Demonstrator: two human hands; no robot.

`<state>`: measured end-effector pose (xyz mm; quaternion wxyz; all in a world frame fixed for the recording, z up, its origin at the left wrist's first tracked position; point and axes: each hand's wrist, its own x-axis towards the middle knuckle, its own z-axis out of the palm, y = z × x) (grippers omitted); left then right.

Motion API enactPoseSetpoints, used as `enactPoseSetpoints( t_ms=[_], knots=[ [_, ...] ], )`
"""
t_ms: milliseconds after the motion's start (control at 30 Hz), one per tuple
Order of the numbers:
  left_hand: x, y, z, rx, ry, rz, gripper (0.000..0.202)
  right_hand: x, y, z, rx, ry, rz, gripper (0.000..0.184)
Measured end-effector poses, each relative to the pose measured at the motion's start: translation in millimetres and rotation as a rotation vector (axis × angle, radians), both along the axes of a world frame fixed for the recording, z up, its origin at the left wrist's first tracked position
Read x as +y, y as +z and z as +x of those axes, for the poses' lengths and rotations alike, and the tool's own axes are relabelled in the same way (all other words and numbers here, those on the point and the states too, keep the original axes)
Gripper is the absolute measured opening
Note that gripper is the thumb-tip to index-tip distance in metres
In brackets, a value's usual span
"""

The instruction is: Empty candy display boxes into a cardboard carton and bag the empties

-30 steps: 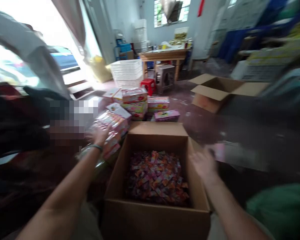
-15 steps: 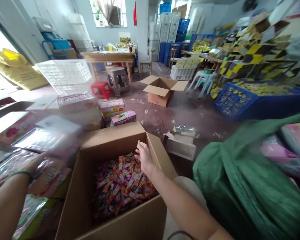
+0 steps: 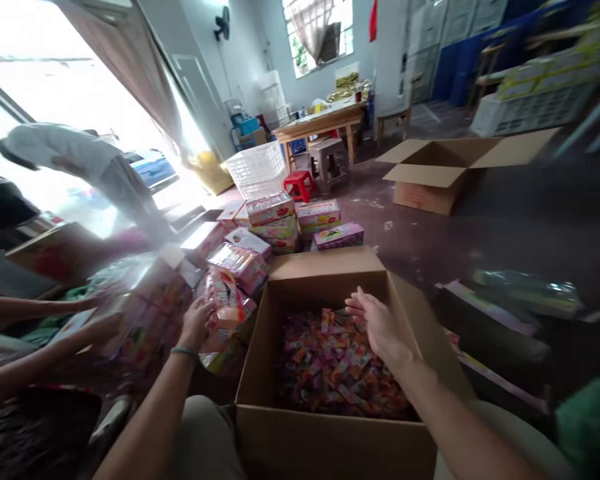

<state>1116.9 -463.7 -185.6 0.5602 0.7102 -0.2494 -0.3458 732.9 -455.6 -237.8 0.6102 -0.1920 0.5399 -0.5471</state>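
Between my knees stands an open cardboard carton (image 3: 330, 433), its bottom covered with many small wrapped candies (image 3: 340, 367) in pink, purple and orange. Over the carton's right side hovers my right hand (image 3: 377, 327), fingers stretched out and nothing in them. Left of the carton, my left hand (image 3: 197, 323), with a band at its wrist, grips the near-left edge of an orange and pink candy box (image 3: 227, 303) with a clear window. That box is tilted among other candy boxes (image 3: 240, 263); my fingertips are partly hidden against it.
At the left, another person's hands (image 3: 107, 327) hold a blurred stack of packs (image 3: 150, 300). A second person (image 3: 80, 160) bends over by the doorway. Ahead are an open carton (image 3: 425, 193), a red stool (image 3: 300, 185) and a white crate (image 3: 260, 167). Packaging scraps (image 3: 500, 313) lie right.
The view has swung left, bringing two other people into sight. My left hand, earlier spread over the boxes, now grips one candy box. My right hand stays open above the carton.
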Motion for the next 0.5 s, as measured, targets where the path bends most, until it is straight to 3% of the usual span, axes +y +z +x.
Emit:
enactPoseSetpoints(
  t_ms=[100, 267, 333, 433, 500],
  knots=[
    [25, -3.2, -26, 0.134, -0.098, -0.029, 0.072, 6, -8.5, 12, -0.004, 0.128, 0.003, 0.021],
    [50, 1.5, -105, 0.579, -0.591, -0.109, 0.074, 19, -24.8, 45, -0.218, 0.423, 0.0, 0.045],
    [50, -3.6, -128, 0.694, -0.732, -0.104, 0.073, 21, -26.2, 48, -0.207, 0.409, -0.092, 0.064],
    [39, -21.3, -142, 0.701, -0.829, -0.096, 0.08, 22, -17.0, 34, 0.231, 0.125, -0.417, 0.075],
    [31, -34.4, -142, 0.616, -0.83, -0.042, 0.082, 25, -6.8, 19, 0.666, 0.086, -0.738, 0.064]
  ],
)
